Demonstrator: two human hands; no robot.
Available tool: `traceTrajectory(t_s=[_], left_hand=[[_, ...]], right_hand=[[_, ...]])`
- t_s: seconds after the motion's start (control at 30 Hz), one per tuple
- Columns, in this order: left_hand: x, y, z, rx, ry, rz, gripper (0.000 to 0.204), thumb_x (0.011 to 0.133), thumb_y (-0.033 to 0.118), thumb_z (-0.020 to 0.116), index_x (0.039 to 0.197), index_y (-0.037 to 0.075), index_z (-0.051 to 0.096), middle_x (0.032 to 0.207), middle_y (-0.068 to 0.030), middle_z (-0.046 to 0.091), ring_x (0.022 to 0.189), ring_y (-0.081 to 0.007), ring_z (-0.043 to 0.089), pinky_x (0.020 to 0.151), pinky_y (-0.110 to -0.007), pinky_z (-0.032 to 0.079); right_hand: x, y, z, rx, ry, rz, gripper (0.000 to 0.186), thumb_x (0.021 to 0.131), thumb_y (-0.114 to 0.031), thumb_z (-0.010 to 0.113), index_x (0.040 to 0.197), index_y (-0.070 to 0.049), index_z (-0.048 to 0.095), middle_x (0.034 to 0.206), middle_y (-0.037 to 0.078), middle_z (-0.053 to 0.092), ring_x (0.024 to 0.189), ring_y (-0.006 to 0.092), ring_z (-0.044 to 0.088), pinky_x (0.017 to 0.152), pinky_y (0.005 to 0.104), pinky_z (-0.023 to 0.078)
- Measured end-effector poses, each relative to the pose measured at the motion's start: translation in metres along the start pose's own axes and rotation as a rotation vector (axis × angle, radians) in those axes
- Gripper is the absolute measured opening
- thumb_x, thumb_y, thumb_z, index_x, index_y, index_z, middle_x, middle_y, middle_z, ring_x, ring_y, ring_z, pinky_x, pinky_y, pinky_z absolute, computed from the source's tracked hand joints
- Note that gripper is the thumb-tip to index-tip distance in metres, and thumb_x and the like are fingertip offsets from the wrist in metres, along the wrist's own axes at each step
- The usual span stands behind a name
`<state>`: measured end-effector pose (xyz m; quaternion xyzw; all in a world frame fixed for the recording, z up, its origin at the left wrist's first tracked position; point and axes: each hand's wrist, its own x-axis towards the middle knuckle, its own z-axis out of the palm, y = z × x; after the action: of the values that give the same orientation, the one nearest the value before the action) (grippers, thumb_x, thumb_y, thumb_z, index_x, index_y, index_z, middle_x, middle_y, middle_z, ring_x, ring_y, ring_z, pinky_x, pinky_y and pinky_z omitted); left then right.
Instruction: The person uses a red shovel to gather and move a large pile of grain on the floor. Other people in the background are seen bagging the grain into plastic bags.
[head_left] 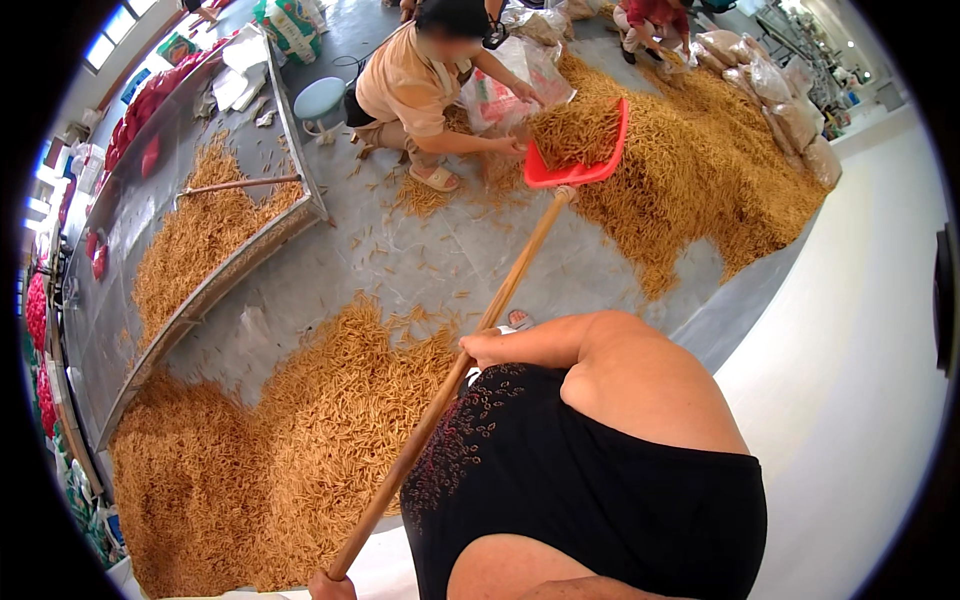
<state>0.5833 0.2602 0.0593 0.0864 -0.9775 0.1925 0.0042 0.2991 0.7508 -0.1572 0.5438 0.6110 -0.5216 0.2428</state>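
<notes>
My right hand grips the middle of a long wooden handle that runs up to a red shovel. My left hand is closed round the handle's lower end at the bottom edge. The shovel holds brown stick-like pieces, near the hands of a crouching co-worker in a beige top beside a clear plastic bag. A large heap of the pieces lies beyond the shovel, and another heap spreads below and left of my right hand.
A metal-rimmed tray with more pieces and a rake lies at left. A blue stool stands behind it. Another person works at the back. Filled bags are stacked along the white wall at right.
</notes>
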Motion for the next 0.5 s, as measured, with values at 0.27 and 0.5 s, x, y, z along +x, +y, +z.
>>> traceTrajectory(t_s=[0.27, 0.5], left_hand=[[-0.01, 0.006, 0.027, -0.131, -0.21, -0.112, 0.018, 0.061, 0.018, 0.068, 0.069, 0.004, 0.06, 0.067, -0.0173, 0.06, 0.068, -0.0372, 0.059, 0.064, -0.046, 0.045], [0.041, 0.011, 0.015, -0.125, -0.426, -0.176, 0.019, 0.061, 0.02, 0.066, 0.074, 0.007, 0.063, 0.069, -0.0172, 0.062, 0.068, -0.0372, 0.06, 0.061, -0.045, 0.048]], right_hand=[[0.003, -0.009, 0.01, -0.112, 0.241, -0.003, 0.05, 0.071, -0.01, 0.07, 0.111, 0.007, 0.045, 0.104, 0.02, 0.056, 0.095, 0.0288, 0.058, 0.074, 0.0393, 0.05], [0.028, -0.035, 0.014, 0.203, 0.22, -0.129, 0.04, 0.068, -0.006, 0.067, 0.1, 0.004, 0.045, 0.087, 0.016, 0.057, 0.072, 0.0266, 0.062, 0.052, 0.0406, 0.053]])
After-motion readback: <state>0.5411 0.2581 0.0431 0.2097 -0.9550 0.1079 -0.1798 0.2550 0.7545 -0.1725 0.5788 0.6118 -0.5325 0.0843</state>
